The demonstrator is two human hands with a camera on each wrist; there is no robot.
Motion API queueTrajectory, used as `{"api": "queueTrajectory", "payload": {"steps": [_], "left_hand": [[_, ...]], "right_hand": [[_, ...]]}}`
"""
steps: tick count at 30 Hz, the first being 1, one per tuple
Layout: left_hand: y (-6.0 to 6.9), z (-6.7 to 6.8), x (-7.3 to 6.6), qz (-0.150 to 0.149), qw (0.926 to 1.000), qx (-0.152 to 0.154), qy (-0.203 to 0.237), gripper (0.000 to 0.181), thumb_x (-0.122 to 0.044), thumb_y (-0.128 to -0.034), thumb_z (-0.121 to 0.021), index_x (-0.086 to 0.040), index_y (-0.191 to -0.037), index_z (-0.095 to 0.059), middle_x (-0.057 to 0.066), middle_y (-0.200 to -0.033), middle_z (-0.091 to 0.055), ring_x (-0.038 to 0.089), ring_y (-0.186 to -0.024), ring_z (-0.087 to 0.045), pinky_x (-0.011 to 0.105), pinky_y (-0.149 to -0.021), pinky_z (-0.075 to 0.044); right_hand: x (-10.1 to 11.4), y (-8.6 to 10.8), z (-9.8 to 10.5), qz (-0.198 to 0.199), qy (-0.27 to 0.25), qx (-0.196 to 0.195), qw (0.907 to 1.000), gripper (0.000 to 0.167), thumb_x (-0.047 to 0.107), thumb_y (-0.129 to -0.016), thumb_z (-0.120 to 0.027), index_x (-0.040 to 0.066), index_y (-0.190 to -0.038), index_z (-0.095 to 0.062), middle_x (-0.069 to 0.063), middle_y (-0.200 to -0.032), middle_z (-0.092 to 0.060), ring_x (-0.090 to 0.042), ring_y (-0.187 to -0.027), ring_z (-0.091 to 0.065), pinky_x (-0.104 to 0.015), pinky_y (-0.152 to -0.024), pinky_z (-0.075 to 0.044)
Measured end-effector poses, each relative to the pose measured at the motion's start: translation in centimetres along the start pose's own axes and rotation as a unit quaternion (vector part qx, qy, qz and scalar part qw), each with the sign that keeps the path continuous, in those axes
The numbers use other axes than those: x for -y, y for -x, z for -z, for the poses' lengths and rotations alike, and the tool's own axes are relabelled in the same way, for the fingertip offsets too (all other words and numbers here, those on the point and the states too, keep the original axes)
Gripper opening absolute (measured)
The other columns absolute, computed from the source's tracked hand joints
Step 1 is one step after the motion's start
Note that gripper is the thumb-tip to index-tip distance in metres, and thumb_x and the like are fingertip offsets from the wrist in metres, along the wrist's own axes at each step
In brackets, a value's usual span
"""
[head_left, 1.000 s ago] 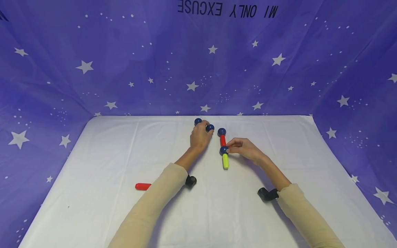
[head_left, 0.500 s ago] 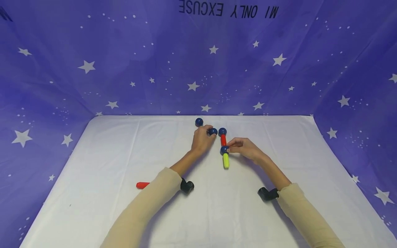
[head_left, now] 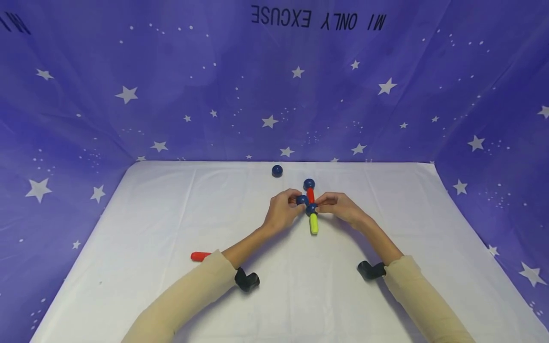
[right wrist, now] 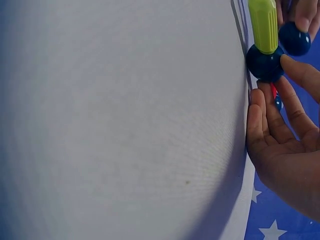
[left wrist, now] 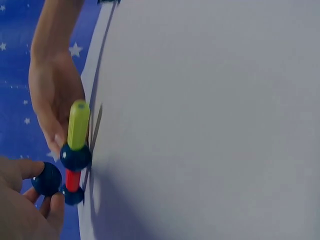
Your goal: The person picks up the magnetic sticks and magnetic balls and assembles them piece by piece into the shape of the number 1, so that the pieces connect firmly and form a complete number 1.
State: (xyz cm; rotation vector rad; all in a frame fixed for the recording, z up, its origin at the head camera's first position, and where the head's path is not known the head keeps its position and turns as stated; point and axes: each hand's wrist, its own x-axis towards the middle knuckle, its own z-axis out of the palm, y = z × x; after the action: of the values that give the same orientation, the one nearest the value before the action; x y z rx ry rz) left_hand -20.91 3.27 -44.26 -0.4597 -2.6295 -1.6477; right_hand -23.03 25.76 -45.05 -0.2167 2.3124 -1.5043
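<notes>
My right hand (head_left: 340, 208) pinches the middle blue ball (right wrist: 264, 64) of a joined piece. From that ball a yellow-green rod (head_left: 314, 224) points toward me, and a red rod (head_left: 310, 195) runs away to another blue ball (head_left: 309, 184) at its far end. My left hand (head_left: 280, 210) holds a loose blue ball (left wrist: 47, 179) between thumb and fingers, close beside the middle ball. Whether the two balls touch is hard to tell. In the right wrist view, this held ball (right wrist: 295, 38) sits just off the joined one.
A single blue ball (head_left: 277, 171) lies near the table's back edge. Partly covered by the left sleeve, a red rod (head_left: 200, 257) rests at the left. The white cloth (head_left: 343, 309) covers the table, with a starry purple curtain (head_left: 240, 95) behind.
My left hand has carried its blue ball from the back toward me and to the right, up to the joined piece. The right hand keeps its hold in nearly the same place.
</notes>
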Motion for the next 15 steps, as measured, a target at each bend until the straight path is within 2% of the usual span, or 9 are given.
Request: {"api": "queueTrajectory", "payload": {"steps": [5, 15], "left_hand": [[1.9, -0.4, -0.2, 0.02, 0.9984, 0.03, 0.044, 0.03, -0.006, -0.0875, -0.076, 0.001, -0.115, -0.066, 0.013, -0.105, -0.069, 0.02, -0.096, -0.069, 0.026, -0.084, -0.054], [5.2, -0.7, -0.6, 0.019, 0.9956, 0.073, 0.055, 0.027, -0.003, -0.0835, -0.077, 0.001, -0.107, -0.065, 0.008, -0.096, -0.07, 0.014, -0.088, -0.068, 0.024, -0.078, -0.054]], "right_hand": [[-0.1, 0.1, 0.0, 0.006, -0.005, 0.002, 1.0, 0.028, 0.014, -0.09, -0.074, 0.0, -0.114, -0.069, -0.011, -0.105, -0.071, -0.027, -0.105, -0.06, -0.046, -0.098, -0.034], [-0.2, 0.0, 0.0, 0.007, 0.002, -0.001, 1.0, 0.029, 0.014, -0.089, -0.074, -0.001, -0.114, -0.069, -0.012, -0.104, -0.072, -0.026, -0.102, -0.061, -0.042, -0.092, -0.036]]}}
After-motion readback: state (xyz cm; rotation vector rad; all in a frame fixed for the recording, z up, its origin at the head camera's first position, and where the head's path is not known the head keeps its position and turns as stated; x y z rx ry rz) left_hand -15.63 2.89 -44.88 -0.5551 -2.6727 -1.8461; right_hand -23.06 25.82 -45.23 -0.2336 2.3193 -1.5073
